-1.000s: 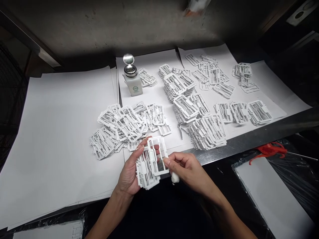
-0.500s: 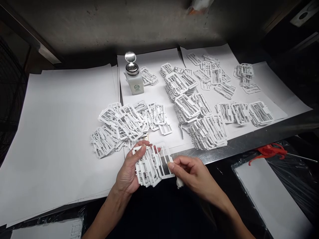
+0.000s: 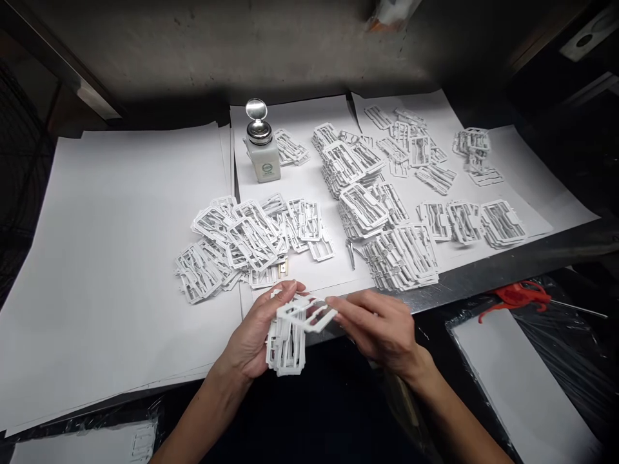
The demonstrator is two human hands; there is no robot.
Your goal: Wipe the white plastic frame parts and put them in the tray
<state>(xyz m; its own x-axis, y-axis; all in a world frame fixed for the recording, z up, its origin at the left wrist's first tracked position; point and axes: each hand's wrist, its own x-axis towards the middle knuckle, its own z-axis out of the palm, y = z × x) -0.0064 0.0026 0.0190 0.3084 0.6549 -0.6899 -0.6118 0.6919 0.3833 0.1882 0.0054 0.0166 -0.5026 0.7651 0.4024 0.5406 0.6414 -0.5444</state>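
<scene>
While white paper sheets (image 3: 126, 225) spread across the bench from left to right, we see a jumbled heap of frames (image 3: 254, 235) on them, left of the middle, and, to its right, tall stacks of frames (image 3: 401, 258), white and slotted too. Next in size, we find the left hand (image 3: 251, 338) and the right hand (image 3: 382, 322) at the near edge. Far to their right we notice a red-handled tool (image 3: 517, 295); on the far side, beyond the heap, a bottle (image 3: 264, 161) stands upright, lid raised. Smaller, a bundle of frames (image 3: 286, 354) sits gripped in the left hand, fingers curled round its left side. Over its far part we see a single frame (image 3: 323, 320), tilted, its right end pinched between the right thumb and fingers; we cannot tell whether it touches the bundle. Smallest, a metal tool (image 3: 351, 254) lies beside the stacks.
</scene>
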